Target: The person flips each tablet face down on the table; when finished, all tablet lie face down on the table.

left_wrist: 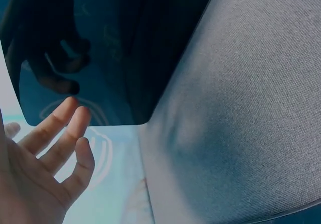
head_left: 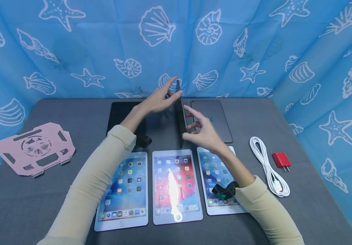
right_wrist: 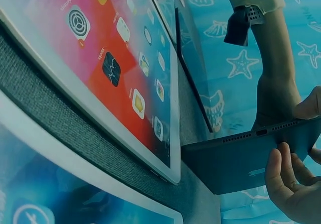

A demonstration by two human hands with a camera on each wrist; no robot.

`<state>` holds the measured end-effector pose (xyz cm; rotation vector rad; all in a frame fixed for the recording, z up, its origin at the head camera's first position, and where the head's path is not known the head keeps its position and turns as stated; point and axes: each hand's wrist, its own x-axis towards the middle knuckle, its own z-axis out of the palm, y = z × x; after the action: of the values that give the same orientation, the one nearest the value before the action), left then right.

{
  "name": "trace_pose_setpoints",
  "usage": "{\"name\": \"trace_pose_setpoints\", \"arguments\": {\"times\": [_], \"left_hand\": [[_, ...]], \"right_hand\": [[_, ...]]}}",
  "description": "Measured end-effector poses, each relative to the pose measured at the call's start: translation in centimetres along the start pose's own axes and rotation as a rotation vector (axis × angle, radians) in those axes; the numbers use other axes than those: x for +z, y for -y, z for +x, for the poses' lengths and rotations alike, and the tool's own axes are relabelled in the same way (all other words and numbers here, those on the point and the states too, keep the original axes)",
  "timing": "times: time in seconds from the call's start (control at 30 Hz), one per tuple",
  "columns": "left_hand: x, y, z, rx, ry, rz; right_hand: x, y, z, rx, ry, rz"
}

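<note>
A dark tablet (head_left: pixel 181 114) is held on edge, its thin side toward the head camera. At its far end my left hand (head_left: pixel 158 98) grips it, thumb over the edge. The left wrist view shows some of these fingers (left_wrist: pixel 55 133) stretched beside the glossy black screen (left_wrist: pixel 125 58), which mirrors them. My right hand (head_left: pixel 204 131) holds the tablet's right side. In the right wrist view its fingertips (right_wrist: pixel 284 156) lie on the dark back (right_wrist: pixel 228 171), below the edge with port and speaker holes.
Three white lit tablets, left (head_left: pixel 125 190), middle (head_left: pixel 176 187) and right (head_left: pixel 215 180), lie in front. Behind are a black tablet (head_left: pixel 122 112) and a dark grey one (head_left: pixel 215 119). A pink plate (head_left: pixel 50 160) lies left; a white cable (head_left: pixel 266 166) and red charger (head_left: pixel 281 159) lie right.
</note>
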<state>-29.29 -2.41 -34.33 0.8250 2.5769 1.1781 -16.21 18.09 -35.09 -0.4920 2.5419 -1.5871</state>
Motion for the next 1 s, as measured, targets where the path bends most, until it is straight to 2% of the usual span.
{"name": "trace_pose_setpoints", "arguments": {"times": [0.17,0.4,0.73,1.0], "left_hand": [[-0.2,-0.1,0.0,-0.022,0.007,0.022],[-0.7,0.3,0.0,-0.044,0.068,-0.024],[-1.3,0.9,-0.3,-0.054,0.079,-0.041],[-1.9,1.9,-1.4,-0.057,0.092,-0.092]], "right_hand": [[0.3,-0.1,0.2,0.009,0.024,-0.022],[0.4,-1.1,0.1,0.152,0.144,-0.024],[0.6,-2.5,0.6,0.225,0.249,-0.065],[1.0,-3.0,0.7,0.281,0.290,-0.099]]}}
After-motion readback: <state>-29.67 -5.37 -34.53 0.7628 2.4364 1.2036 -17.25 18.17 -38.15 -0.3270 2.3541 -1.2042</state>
